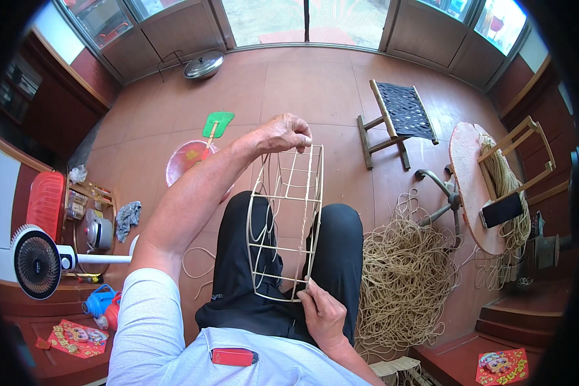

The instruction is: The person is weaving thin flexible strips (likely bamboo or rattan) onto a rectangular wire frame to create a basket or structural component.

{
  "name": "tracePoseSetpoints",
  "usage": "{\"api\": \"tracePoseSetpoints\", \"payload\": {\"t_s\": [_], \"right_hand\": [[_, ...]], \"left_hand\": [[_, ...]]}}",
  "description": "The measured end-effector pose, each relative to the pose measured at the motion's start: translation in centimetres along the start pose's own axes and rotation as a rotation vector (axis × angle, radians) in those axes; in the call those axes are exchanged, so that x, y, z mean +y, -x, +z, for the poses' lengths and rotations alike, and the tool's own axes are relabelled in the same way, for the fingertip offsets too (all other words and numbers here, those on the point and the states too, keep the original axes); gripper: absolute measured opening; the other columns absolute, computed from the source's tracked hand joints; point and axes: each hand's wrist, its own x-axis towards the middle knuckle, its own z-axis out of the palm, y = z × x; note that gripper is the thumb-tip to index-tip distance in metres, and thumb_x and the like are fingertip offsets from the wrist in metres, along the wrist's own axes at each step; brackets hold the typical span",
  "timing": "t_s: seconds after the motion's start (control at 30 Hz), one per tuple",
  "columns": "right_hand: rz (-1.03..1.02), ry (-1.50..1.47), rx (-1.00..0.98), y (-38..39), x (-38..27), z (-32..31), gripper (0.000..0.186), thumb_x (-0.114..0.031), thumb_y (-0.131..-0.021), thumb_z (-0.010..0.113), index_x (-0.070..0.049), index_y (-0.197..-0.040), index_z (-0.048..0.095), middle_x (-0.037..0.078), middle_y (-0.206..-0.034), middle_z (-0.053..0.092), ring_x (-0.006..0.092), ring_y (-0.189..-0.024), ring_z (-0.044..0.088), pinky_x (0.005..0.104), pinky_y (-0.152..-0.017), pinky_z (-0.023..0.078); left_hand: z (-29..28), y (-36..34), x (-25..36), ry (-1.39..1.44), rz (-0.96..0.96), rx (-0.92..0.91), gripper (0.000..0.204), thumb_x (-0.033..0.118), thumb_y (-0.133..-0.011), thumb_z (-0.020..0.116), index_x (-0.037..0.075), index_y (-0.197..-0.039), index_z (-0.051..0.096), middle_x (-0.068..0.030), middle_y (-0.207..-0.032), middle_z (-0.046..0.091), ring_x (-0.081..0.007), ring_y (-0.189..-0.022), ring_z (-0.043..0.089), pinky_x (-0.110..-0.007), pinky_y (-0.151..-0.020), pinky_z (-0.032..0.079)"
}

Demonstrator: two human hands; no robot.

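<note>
A long, cage-like wire frame (284, 246), pale in colour, rests between my knees and reaches away from me. At its far end my left hand (288, 134) is closed with the fingertips pinched at the top edge. My right hand (323, 313) pinches the near corner between thumb and fingers. Along one long bar, between the two hands, runs a pale twisted cord (307, 199). What exactly lies under the left fingertips is hidden by the hand.
A heap of tan cord (402, 283) lies right of my legs. Beyond it stand a round-topped board (466, 186) with a phone (502, 210) and a woven stool (402, 109). To the left are a fan (37, 262), a pink basin (185, 161) and a green fly swatter (218, 124).
</note>
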Motion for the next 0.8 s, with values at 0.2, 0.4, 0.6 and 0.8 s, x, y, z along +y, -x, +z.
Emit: {"api": "tracePoseSetpoints", "payload": {"t_s": [0.2,0.4,0.6,0.8], "right_hand": [[0.222,-0.228,-0.059,-1.0,-0.5,-2.2,0.025,-0.007,-0.096,0.084,0.000,-0.121,0.082,0.015,-0.104,0.082,0.0213,-0.079,0.079,0.0301,-0.068,0.061],[0.043,-0.252,0.120,-9.9,-1.4,-7.0,0.025,-0.009,-0.104,0.072,0.004,-0.125,0.077,0.020,-0.119,0.080,0.0279,-0.113,0.077,0.0374,-0.100,0.059],[-0.002,-0.361,0.166,-17.9,-3.6,-7.3,0.037,-0.021,-0.114,0.065,0.002,-0.143,0.068,0.014,-0.122,0.077,0.0202,-0.113,0.073,0.0345,-0.099,0.058],[0.130,-0.390,0.039,-15.2,-1.4,-1.8,0.023,-0.021,-0.114,0.066,0.000,-0.124,0.069,0.014,-0.095,0.072,0.0250,-0.086,0.073,0.0382,-0.080,0.058]], "left_hand": [[-2.7,3.5,4.7,0.032,0.047,0.075,0.024,0.026,-0.101,0.072,0.005,-0.105,0.082,-0.0034,-0.085,0.078,-0.0134,-0.081,0.070,-0.035,-0.076,0.055],[-3.9,11.1,12.9,-0.153,0.176,0.248,0.017,0.017,-0.104,0.071,0.001,-0.104,0.077,-0.0066,-0.084,0.077,-0.0148,-0.079,0.072,-0.034,-0.075,0.056],[2.5,16.2,14.2,-0.550,0.564,0.529,0.010,0.015,-0.099,0.076,0.005,-0.101,0.074,-0.0105,-0.091,0.075,-0.0301,-0.087,0.075,-0.042,-0.076,0.058],[9.6,18.7,10.8,-0.520,0.556,0.394,0.010,0.013,-0.094,0.077,0.008,-0.102,0.072,-0.0079,-0.092,0.071,-0.0295,-0.088,0.071,-0.042,-0.076,0.058]]}}
